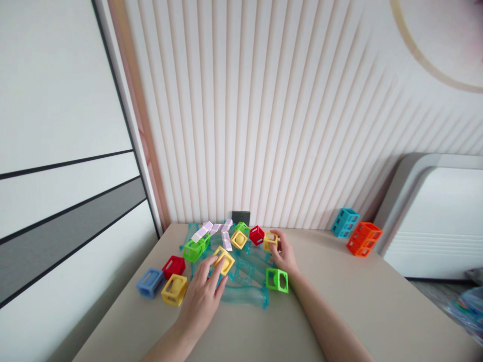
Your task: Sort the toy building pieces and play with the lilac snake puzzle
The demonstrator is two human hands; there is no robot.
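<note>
My left hand (204,289) has its fingers closed on a yellow hollow cube block (227,263) above the middle of the pile. Farther back on the right, my right hand (284,252) grips another yellow cube block (269,240) between thumb and fingers. Beneath and between the hands lie translucent teal track pieces (243,295). A third yellow block (239,240) and a red block (256,235) sit between the hands at the back. Nearest my right wrist is a bright green block (276,280). Left of my left hand are more blocks, among them a blue one (151,282).
Lilac strips (203,232) and green blocks (194,250) lie at the back left of the table (332,296). Stacked blue blocks (344,222) and stacked orange blocks (364,239) stand at the right. A ribbed wall (241,110) with a dark socket (240,217) closes off the back.
</note>
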